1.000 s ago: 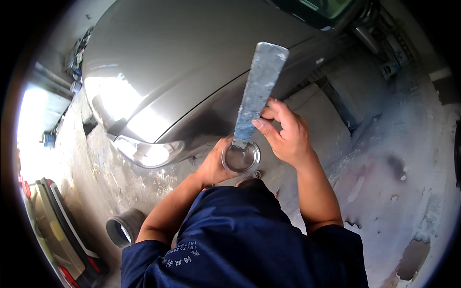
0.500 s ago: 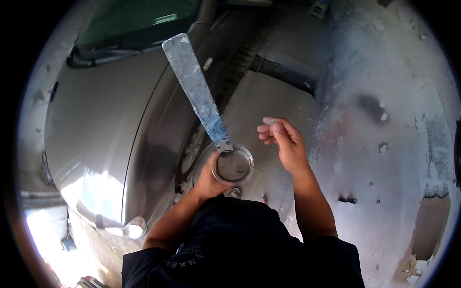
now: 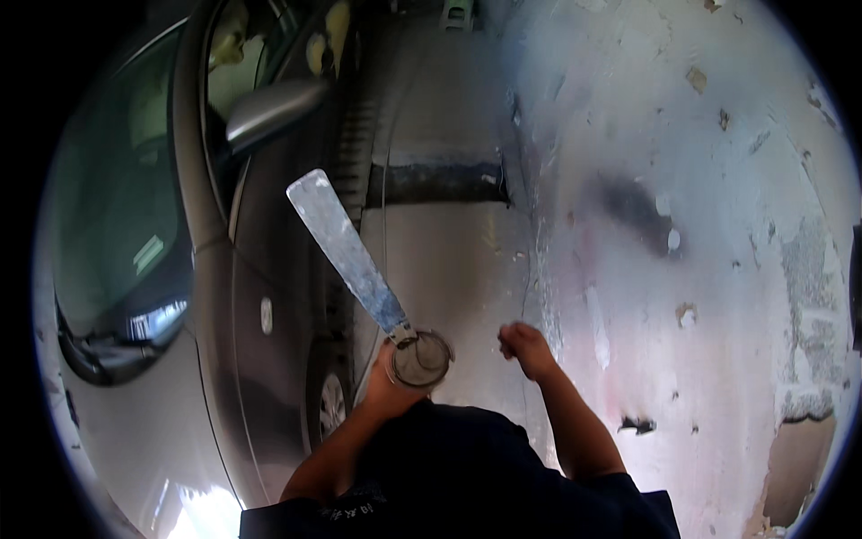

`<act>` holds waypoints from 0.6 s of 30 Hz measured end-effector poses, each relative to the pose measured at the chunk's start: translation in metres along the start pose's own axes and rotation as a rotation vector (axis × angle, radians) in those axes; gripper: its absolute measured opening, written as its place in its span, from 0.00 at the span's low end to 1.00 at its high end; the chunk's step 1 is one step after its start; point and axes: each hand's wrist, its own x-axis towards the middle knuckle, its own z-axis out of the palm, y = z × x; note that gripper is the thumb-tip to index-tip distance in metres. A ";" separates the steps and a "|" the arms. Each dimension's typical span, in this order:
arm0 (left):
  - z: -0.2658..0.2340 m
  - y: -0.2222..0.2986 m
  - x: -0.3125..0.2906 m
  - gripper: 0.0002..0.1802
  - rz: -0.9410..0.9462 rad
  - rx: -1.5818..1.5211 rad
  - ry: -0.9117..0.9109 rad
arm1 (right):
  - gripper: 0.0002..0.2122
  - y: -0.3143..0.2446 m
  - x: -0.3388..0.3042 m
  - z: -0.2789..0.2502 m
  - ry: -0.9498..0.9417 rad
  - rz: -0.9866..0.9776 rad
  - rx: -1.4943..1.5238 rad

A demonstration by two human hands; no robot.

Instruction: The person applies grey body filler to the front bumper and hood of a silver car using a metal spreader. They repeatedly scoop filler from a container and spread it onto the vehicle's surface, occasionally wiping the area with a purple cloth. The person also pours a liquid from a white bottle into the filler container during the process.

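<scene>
My left hand (image 3: 384, 392) is wrapped round the side of a clear round cup (image 3: 421, 361), held in front of my body. A dark curved line shows inside the cup, but its contents are hard to make out. From the cup's rim a long flat metal strip (image 3: 348, 256), stained grey and blue, slants up and to the left. How its lower end meets the cup is unclear. To the right, apart from the cup, my right hand (image 3: 528, 349) is loosely curled with nothing visible in it.
A dark grey-brown car (image 3: 260, 359) stands close on my left, its side mirror (image 3: 274, 115) jutting out. A stained, peeling wall (image 3: 646, 296) runs along the right. Between them lies a floor with a dark recessed strip (image 3: 435, 183). A green stool (image 3: 458, 13) stands far ahead.
The view has moved forward along the car, bringing its mirror and door into sight. Cup and strip sit lower in view. My right hand has dropped and its fingers have curled in.
</scene>
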 end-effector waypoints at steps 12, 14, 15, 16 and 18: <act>-0.022 -0.034 0.319 0.43 0.152 0.111 0.033 | 0.12 0.229 0.062 -0.178 -0.431 0.450 -1.433; -0.027 -0.037 0.373 0.44 0.282 0.233 0.125 | 0.12 0.183 0.117 -0.190 -0.240 0.542 -1.239; -0.030 -0.037 0.398 0.45 0.228 0.218 0.151 | 0.14 0.160 0.144 -0.192 -0.140 0.582 -1.133; -0.031 -0.038 0.414 0.45 0.164 0.202 0.173 | 0.16 0.135 0.165 -0.192 -0.050 0.628 -1.022; -0.033 -0.033 0.459 0.42 0.084 0.162 0.258 | 0.23 0.065 0.234 -0.202 0.132 0.689 -0.808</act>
